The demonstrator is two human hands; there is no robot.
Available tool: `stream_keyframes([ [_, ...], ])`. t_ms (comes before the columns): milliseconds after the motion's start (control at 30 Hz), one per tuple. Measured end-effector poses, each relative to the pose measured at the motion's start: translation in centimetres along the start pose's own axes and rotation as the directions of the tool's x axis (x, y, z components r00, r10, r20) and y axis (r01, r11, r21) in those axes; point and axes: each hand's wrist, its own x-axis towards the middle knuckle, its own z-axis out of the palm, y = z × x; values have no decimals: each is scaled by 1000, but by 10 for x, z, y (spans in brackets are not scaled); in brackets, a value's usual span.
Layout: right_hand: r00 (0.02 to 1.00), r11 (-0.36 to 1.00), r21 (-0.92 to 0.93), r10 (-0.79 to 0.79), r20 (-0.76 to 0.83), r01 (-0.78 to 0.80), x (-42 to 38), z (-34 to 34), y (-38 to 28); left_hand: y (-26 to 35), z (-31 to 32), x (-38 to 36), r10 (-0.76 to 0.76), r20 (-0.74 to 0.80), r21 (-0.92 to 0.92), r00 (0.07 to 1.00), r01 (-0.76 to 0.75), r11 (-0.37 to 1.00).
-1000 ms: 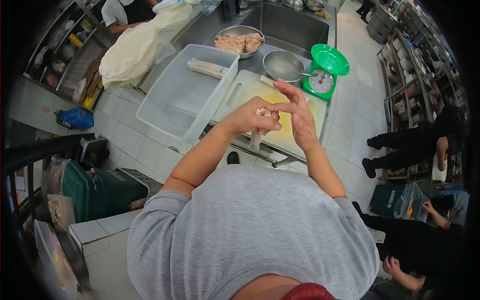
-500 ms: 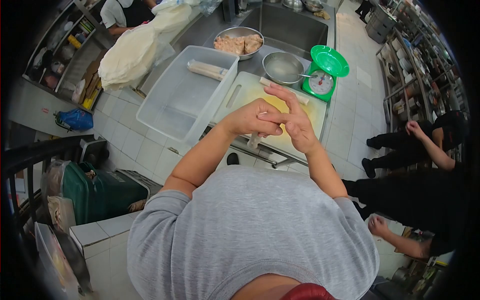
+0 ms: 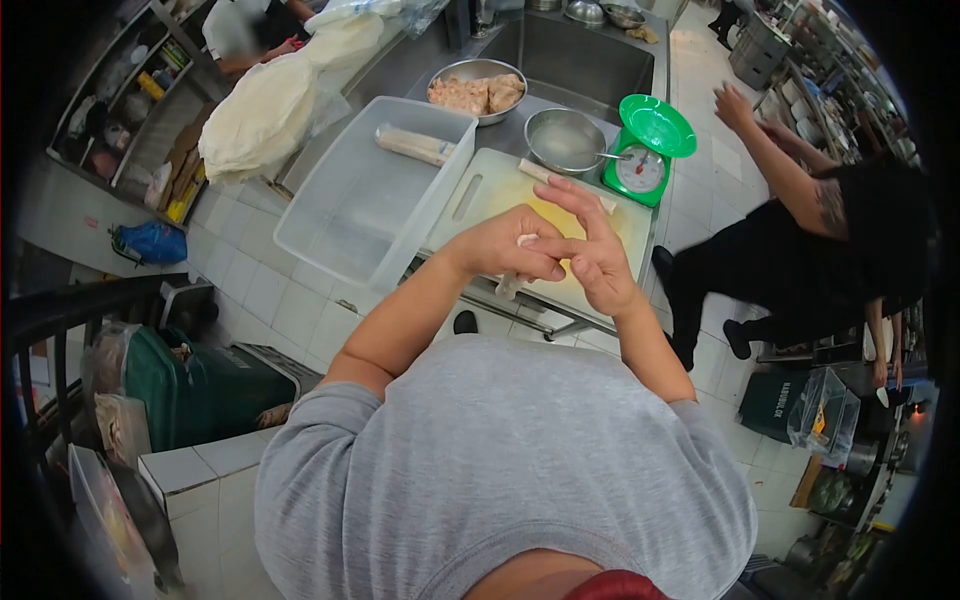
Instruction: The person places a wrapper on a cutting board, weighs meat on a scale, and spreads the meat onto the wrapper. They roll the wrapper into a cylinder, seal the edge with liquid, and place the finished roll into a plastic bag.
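Pale rolls [image 3: 415,146] are lying in the clear tub [image 3: 340,205] and on the cutting board [image 3: 497,183]; the right hand [image 3: 592,255], fingers spread, is touching the left hand [image 3: 511,246], which is clamping another roll [image 3: 509,286] by the board's near edge.

Room over the cutting board [image 3: 500,185] at left; metal bowl [image 3: 563,141], green scale [image 3: 640,171] obstruct beyond
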Motion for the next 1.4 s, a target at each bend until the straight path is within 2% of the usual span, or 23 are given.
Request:
stream_keyframes([
  [133,989,971,-224,-50,142,81,5,-3,-1,-14,0,2,28,7,-18,1000,-28,999],
  [167,995,971,-229,-56,77,72,5,-3,-4,-16,0,3,40,2,-12,999,-40,999],
  [267,992,955,-292,-86,-89,57,4,-4,-20,-2,6,4,206,-144,202,968,-175,964],
  [333,982,919,-392,-114,-150,46,2,-6,-29,-6,1,5,182,-158,185,970,-152,971],
  [367,984,919,-391,-112,-137,51,1,-5,-27,-9,-1,5,169,-166,175,972,-139,975],
  [433,987,919,-389,-112,-111,61,-1,-2,-20,-12,0,7,227,-125,272,966,-187,944],
  [533,993,855,-510,-116,-14,93,4,-3,-22,-28,2,13,308,-127,323,943,-254,912],
  [600,996,905,-422,-80,-32,59,3,-2,-18,-29,9,15,361,-153,348,920,-292,891],
  [633,997,926,-375,-63,-42,43,2,1,-14,-19,12,12,249,-205,313,947,-177,933],
  [700,973,989,-81,107,-203,-125,-7,12,-7,6,17,4,13,-299,227,954,58,972],
  [733,945,978,82,207,-254,-193,-14,20,-2,6,18,5,130,-344,138,930,-87,987],
  [767,906,936,249,315,-282,-248,-20,27,5,5,18,9,181,-439,23,880,-190,982],
  [800,911,937,160,340,-232,-309,-29,35,18,2,18,12,210,-536,-83,818,-299,951],
  [833,858,849,200,510,-61,-490,-36,37,22,1,18,13,217,-633,-175,743,-410,895],
  [867,754,728,202,646,119,-655,-43,34,25,8,16,11,213,-650,-264,729,-480,837],
  [900,605,585,162,739,296,-795,-50,31,29,7,11,8,258,-649,-291,716,-547,785],
  [967,636,546,332,701,322,-769,-70,22,43,-2,-2,3,351,-650,-340,674,-670,660],
  [1000,653,517,413,682,331,-749,-75,15,51,-6,-9,0,344,-640,-373,687,-670,642],
  [1100,632,503,446,748,205,-740,-65,-16,36,-28,-22,-13,311,-625,-493,716,-671,554],
  [1167,692,568,483,712,117,-666,-55,-33,33,-36,-22,-16,307,-633,-571,711,-697,434],
  [1267,748,650,473,663,30,-595,-31,-59,27,-6,7,-43,147,-516,-792,844,-535,295],
  [1400,790,716,392,611,50,-578,10,-72,12,-37,4,-73,187,-234,-795,954,-299,528],
])
